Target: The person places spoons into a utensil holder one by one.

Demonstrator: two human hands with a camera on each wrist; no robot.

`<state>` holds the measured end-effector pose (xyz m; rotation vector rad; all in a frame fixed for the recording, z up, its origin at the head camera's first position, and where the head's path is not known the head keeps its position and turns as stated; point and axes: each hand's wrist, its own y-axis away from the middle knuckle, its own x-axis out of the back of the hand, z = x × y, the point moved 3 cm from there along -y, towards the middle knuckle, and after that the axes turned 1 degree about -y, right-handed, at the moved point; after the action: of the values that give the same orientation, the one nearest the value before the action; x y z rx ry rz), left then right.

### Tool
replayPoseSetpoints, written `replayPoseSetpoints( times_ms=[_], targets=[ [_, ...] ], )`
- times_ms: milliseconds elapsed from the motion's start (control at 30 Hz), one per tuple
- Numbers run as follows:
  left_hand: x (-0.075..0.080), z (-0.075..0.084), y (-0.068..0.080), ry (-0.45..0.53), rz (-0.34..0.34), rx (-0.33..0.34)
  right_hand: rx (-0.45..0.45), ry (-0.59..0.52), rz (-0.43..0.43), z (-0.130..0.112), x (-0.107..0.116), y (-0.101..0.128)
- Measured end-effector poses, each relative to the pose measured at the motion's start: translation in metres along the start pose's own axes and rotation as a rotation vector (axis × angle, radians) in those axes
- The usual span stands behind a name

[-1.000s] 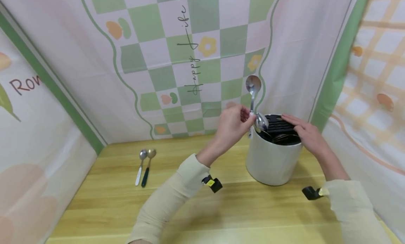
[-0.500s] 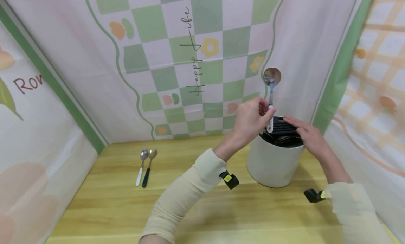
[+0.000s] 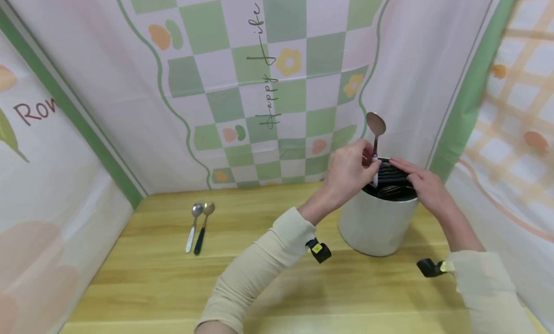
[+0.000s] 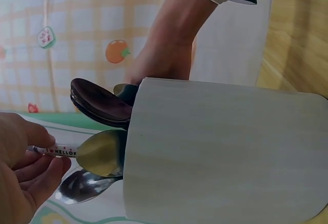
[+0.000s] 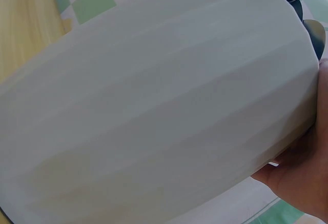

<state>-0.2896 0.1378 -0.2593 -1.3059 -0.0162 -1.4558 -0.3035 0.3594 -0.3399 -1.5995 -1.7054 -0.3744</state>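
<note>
My left hand [image 3: 348, 173] pinches a spoon [image 3: 376, 123] by its white printed handle, bowl uppermost. The handle's lower end is at the mouth of a white cylindrical utensil holder [image 3: 375, 228]. In the left wrist view, thumb and fingertips are on the printed handle [image 4: 60, 150], beside a gold spoon bowl [image 4: 100, 154] and a silver spoon bowl [image 4: 84, 185] that stick out of the holder. My right hand [image 3: 426, 187] holds the holder's right side at the rim, fingers along the back edge. Part of that hand is hidden behind the wall in the right wrist view.
A black slotted insert [image 3: 391, 173] fills part of the holder's mouth. Dark spoon bowls [image 4: 100, 103] stand in it. On the wooden table [image 3: 151, 286] at left lie a white-handled spoon [image 3: 191, 235] and a dark-handled spoon [image 3: 200, 237]. Printed curtains rise behind.
My left hand has moved right over the holder, then lowered the spoon, whose handle end is now down at the mouth. My right hand has stayed at the rim.
</note>
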Motion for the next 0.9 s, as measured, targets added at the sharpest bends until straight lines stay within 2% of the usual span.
replayPoseSetpoints(
  times_ms=[200,533,733,900],
  targets=[
    [-0.007,0.001,0.002,-0.094,-0.043,-0.021,-0.002,0.003,-0.018,0.000,-0.001,0.000],
    [-0.012,0.007,0.005,-0.145,-0.142,-0.042,-0.012,-0.003,-0.027,-0.002,-0.001,0.001],
    [-0.004,0.009,0.007,-0.235,-0.208,-0.019,-0.019,-0.014,-0.026,-0.003,0.000,-0.001],
    [0.009,0.007,0.009,-0.267,-0.200,-0.005,-0.020,-0.007,0.001,-0.001,0.002,-0.002]
  ],
)
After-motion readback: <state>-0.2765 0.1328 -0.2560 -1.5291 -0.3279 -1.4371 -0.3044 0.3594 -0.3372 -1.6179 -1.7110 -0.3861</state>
